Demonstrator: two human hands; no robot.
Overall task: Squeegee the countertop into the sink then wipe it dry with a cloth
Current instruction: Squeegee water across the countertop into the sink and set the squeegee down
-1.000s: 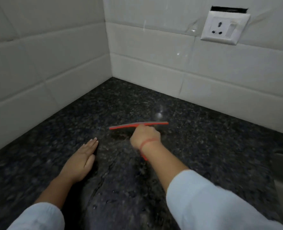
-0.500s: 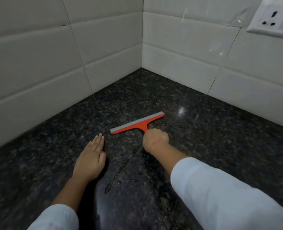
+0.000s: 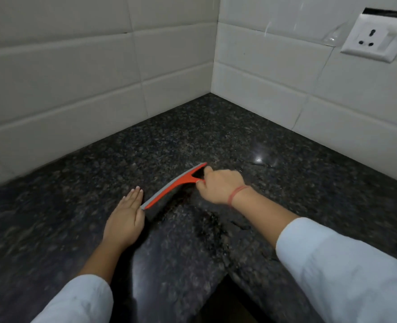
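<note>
Now squeegee [image 3: 173, 186] on dark worktop [image 3: 216, 127] mid-area, blade axis diagonal: far end toward back corner, near end touching left hand [image 3: 125, 217], flat, holding nothing. Right hand [image 3: 220, 186] fisted around handle, nearer; sink unseen.

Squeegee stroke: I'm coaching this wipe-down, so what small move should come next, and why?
Probably draw the squeegee toward the body with the right hand: its blade lies on the countertop, a wet patch glistens just behind it, and the left hand rests flat at the blade's end. No sink is visible.
</note>
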